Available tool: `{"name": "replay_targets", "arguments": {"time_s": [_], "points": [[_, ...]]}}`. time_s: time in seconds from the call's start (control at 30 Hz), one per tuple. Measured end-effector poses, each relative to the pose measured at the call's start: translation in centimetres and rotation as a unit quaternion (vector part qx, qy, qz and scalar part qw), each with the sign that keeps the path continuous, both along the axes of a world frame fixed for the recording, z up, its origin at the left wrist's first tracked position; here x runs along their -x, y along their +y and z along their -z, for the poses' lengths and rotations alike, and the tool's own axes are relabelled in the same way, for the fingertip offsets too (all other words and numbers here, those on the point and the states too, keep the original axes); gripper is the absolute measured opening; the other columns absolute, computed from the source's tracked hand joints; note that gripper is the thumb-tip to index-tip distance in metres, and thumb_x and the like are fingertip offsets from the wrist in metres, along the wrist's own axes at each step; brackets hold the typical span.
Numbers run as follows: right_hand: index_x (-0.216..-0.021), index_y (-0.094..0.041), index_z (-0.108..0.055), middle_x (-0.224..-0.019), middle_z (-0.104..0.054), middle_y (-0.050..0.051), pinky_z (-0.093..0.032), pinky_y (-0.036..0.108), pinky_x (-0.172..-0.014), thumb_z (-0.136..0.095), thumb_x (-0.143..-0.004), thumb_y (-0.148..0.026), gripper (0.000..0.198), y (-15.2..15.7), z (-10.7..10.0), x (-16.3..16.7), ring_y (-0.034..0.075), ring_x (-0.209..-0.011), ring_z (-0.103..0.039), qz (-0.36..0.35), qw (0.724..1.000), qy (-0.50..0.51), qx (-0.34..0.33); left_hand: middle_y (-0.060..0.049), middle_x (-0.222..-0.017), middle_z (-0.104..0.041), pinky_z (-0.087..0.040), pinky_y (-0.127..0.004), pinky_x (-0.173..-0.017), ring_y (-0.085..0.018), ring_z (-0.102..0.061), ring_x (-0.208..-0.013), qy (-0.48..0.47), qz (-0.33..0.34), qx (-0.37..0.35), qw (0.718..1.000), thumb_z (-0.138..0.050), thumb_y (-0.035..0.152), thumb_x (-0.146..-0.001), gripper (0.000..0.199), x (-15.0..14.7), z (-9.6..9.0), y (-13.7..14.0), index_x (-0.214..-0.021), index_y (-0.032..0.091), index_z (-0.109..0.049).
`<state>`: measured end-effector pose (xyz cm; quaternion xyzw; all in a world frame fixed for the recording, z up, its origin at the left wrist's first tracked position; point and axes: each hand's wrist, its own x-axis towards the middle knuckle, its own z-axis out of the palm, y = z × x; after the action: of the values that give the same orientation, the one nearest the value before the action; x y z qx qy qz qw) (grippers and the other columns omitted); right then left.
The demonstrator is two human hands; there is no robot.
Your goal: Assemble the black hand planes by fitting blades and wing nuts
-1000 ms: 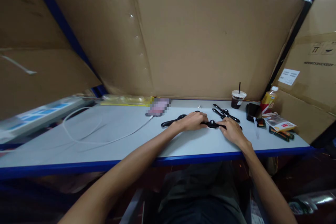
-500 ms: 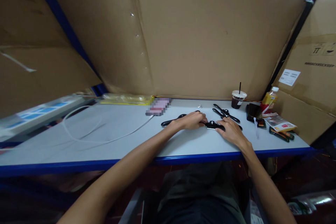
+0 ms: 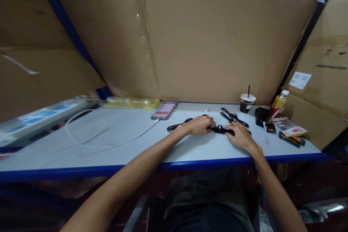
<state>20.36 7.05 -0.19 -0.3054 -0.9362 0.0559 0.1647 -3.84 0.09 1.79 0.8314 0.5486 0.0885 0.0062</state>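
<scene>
A black spokeshave (image 3: 219, 129) lies low over the table in front of me, its short metal middle showing between my hands. My left hand (image 3: 201, 124) is closed around its left handle, fingers curled. The right handle is in my right hand (image 3: 239, 134), thumb along the near side. Behind my right hand, more black spokeshaves (image 3: 234, 116) lie close together, partly covered by the hand. Another black handled tool (image 3: 174, 127) rests beyond my left wrist, mostly hidden by the hand and forearm.
A small metal piece (image 3: 207, 110) lies at the back. A phone (image 3: 164, 110) with a white cable (image 3: 136, 138) is to the left. At right stand a drink cup (image 3: 247, 103) and a bottle (image 3: 280, 102), near a packet (image 3: 290, 127). Cardboard (image 3: 190, 43) walls the back.
The spokeshave has turned slightly between my hands, so its bright lower edge shows less. My right hand has shifted a little to the right; my left hand is nearly still.
</scene>
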Motion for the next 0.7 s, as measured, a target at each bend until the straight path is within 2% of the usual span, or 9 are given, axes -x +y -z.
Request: {"name": "replay_targets", "arguments": {"time_s": [0.13, 0.27, 0.4, 0.7], "points": [[-0.121, -0.02, -0.074, -0.113, -0.069, 0.007, -0.043, 0.03, -0.096, -0.058, -0.093, -0.021, 0.032, 0.3, 0.2, -0.1, 0.022, -0.111, -0.06, 0.012, 1.0, -0.005, -0.011, -0.008, -0.109, -0.069, -0.047, -0.031, -0.075, -0.023, -0.064, -0.094, -0.027, -0.041, -0.046, 0.998, -0.057, 0.026, -0.092, 0.026, -0.4, 0.4, 0.2, -0.116, 0.021, -0.067], [-0.115, -0.021, -0.076, -0.11, -0.069, 0.007, -0.043, 0.03, -0.094, -0.056, -0.095, -0.022, 0.028, 0.3, 0.2, -0.1, 0.022, -0.108, -0.06, 0.008, 1.0, -0.014, -0.023, -0.009, -0.109, -0.067, -0.05, -0.033, -0.078, -0.022, -0.064, -0.091, -0.064, -0.073, -0.087, 0.992, -0.057, 0.04, -0.097, 0.028, -1.6, 0.9, 0.6, -0.112, 0.019, -0.066], [-0.112, -0.022, -0.077, -0.108, -0.068, 0.007, -0.042, 0.03, -0.095, -0.056, -0.096, -0.019, 0.026, 0.2, 0.2, -0.1, 0.021, -0.109, -0.059, 0.003, 0.999, -0.022, -0.022, -0.008, -0.11, -0.066, -0.051, -0.034, -0.083, -0.022, -0.064, -0.093, -0.058, -0.075, -0.092, 0.991, -0.063, 0.033, -0.094, 0.021, -2.7, 1.3, 0.8, -0.108, 0.018, -0.068], [-0.108, -0.024, -0.078, -0.106, -0.068, 0.007, -0.043, 0.03, -0.095, -0.056, -0.097, -0.018, 0.025, 0.3, 0.2, -0.1, 0.021, -0.107, -0.06, -0.008, 1.0, -0.014, -0.023, -0.009, -0.106, -0.069, -0.05, -0.034, -0.09, -0.022, -0.064, -0.101, -0.086, -0.015, -0.097, 0.991, -0.058, 0.021, -0.095, 0.019, -2.5, 1.8, 1.2, -0.108, 0.018, -0.071]]}}
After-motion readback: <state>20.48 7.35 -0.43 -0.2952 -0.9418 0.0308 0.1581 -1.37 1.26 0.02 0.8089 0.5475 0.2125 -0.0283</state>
